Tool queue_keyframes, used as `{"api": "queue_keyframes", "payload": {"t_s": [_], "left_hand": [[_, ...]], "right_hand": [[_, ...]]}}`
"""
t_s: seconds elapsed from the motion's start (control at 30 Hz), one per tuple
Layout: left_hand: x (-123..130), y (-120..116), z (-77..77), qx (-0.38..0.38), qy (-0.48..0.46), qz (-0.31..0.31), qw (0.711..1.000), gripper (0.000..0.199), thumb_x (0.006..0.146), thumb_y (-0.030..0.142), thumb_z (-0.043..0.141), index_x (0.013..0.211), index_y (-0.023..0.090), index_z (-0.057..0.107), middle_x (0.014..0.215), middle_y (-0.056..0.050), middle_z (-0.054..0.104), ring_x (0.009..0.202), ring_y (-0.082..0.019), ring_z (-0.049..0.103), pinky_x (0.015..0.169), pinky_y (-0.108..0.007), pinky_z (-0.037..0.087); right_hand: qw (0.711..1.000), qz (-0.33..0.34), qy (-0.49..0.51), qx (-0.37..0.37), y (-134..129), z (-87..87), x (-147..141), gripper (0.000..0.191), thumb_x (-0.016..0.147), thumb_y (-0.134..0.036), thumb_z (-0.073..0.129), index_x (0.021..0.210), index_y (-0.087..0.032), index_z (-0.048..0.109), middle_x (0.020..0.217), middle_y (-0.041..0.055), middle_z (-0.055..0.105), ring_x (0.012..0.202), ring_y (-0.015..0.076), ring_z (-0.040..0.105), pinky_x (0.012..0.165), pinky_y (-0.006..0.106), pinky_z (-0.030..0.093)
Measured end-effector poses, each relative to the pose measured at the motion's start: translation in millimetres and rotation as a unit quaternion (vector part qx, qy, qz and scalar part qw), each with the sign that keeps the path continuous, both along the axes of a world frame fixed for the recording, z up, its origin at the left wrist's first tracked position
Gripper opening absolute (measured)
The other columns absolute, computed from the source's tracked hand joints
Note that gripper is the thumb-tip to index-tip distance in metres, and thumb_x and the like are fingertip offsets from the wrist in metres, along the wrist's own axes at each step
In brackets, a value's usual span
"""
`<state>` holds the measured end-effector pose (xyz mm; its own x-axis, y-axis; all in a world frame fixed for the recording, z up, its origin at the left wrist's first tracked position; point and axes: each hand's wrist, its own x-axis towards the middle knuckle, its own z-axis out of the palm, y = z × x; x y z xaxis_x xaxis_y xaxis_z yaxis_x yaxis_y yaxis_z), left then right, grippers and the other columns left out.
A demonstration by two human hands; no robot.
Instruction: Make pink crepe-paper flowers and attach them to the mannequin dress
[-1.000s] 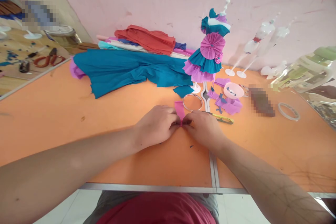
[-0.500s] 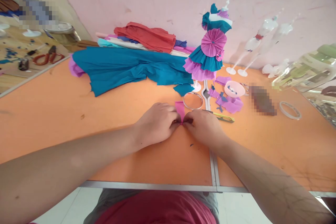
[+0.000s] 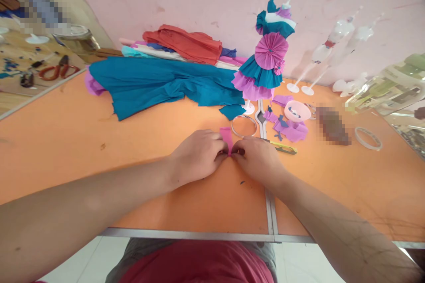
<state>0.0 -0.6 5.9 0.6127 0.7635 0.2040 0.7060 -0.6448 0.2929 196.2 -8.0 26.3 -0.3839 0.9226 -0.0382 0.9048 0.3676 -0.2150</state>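
A small strip of pink crepe paper (image 3: 226, 136) is pinched at its near end between both hands, low over the orange table. My left hand (image 3: 201, 152) has its thumb and fingers closed on the strip's left side. From the right, my right hand (image 3: 257, 158) pinches the same end, its fingertips almost meeting the left ones. Just beyond the hands lies a round silver ring (image 3: 244, 135). Yellow-handled thread snips (image 3: 283, 147) rest past my right knuckles, partly hidden by that hand.
Teal crepe paper (image 3: 159, 82) spreads across the back, with folded red sheets (image 3: 186, 42) behind. A doll stand in a purple and teal paper dress (image 3: 265, 62) stands beyond the ring. Right of it are a pink bowl (image 3: 298, 111), purple scraps (image 3: 295, 131) and a tape roll (image 3: 368, 138).
Both hands hold nearly the same place and grip. The free far end of the pink strip has tilted slightly left. The view has shifted a little.
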Motion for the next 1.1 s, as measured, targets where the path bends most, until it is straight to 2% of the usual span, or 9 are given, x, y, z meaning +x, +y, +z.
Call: {"api": "queue_keyframes", "payload": {"t_s": [0.17,0.37,0.57,0.7,0.87,1.03,1.1], "left_hand": [[-0.1,0.8,3.2,-0.009,-0.012,-0.007,1.000,0.018,0.090,0.019,0.059,0.091,0.021,0.077,0.089,-0.003,0.075,0.084,-0.022,0.067,0.077,-0.036,0.047],[-2.2,-1.7,8.7,-0.016,-0.014,-0.013,1.000,0.017,0.091,0.024,0.060,0.093,0.022,0.077,0.094,-0.001,0.077,0.088,-0.022,0.069,0.080,-0.036,0.047],[1.1,-0.4,6.5,-0.018,-0.004,-0.004,1.000,0.014,0.089,0.022,0.061,0.088,0.022,0.075,0.089,-0.001,0.076,0.087,-0.021,0.069,0.078,-0.034,0.045],[1.8,1.7,3.9,-0.023,-0.024,0.024,0.999,0.011,0.088,0.025,0.064,0.088,0.019,0.073,0.085,-0.002,0.074,0.082,-0.021,0.068,0.075,-0.033,0.045],[0.9,1.9,2.3,-0.017,-0.018,0.009,1.000,0.014,0.090,0.027,0.063,0.090,0.022,0.076,0.087,-0.002,0.075,0.085,-0.022,0.068,0.081,-0.035,0.044],[2.3,0.2,6.0,-0.001,-0.009,0.008,1.000,0.017,0.093,0.026,0.059,0.100,0.021,0.074,0.095,-0.004,0.074,0.093,-0.024,0.067,0.085,-0.038,0.044],[2.1,0.1,6.5,0.003,0.005,0.003,1.000,0.018,0.094,0.027,0.058,0.098,0.022,0.075,0.095,-0.004,0.073,0.094,-0.024,0.066,0.086,-0.040,0.043]], "right_hand": [[1.000,-0.001,0.015,0.005,0.8,0.9,-0.9,0.017,0.088,-0.028,0.059,0.096,-0.029,0.074,0.091,-0.0021,0.070,0.080,0.0152,0.062,0.063,0.026,0.036],[1.000,-0.003,-0.001,-0.009,1.0,1.7,-1.7,0.017,0.088,-0.028,0.058,0.087,-0.029,0.075,0.087,-0.0022,0.069,0.076,0.0150,0.061,0.060,0.026,0.034],[1.000,-0.001,0.008,-0.007,1.1,1.9,-1.8,0.016,0.086,-0.026,0.058,0.086,-0.028,0.074,0.086,-0.0018,0.069,0.076,0.0149,0.061,0.060,0.026,0.033],[0.999,-0.001,0.025,-0.023,2.2,2.1,-1.1,0.016,0.086,-0.024,0.058,0.087,-0.027,0.074,0.087,-0.0020,0.070,0.079,0.0146,0.062,0.063,0.025,0.035],[1.000,-0.005,0.017,-0.025,1.9,2.8,-1.2,0.015,0.085,-0.024,0.059,0.087,-0.028,0.073,0.087,-0.0026,0.071,0.079,0.0153,0.063,0.063,0.025,0.036],[1.000,0.003,0.021,-0.013,2.4,1.1,-0.5,0.015,0.087,-0.025,0.059,0.087,-0.027,0.074,0.086,-0.0024,0.071,0.078,0.0151,0.063,0.063,0.026,0.037],[1.000,0.005,0.024,-0.011,2.7,0.4,0.0,0.015,0.087,-0.026,0.060,0.087,-0.028,0.075,0.087,-0.0030,0.071,0.080,0.0150,0.063,0.063,0.026,0.037]]}}
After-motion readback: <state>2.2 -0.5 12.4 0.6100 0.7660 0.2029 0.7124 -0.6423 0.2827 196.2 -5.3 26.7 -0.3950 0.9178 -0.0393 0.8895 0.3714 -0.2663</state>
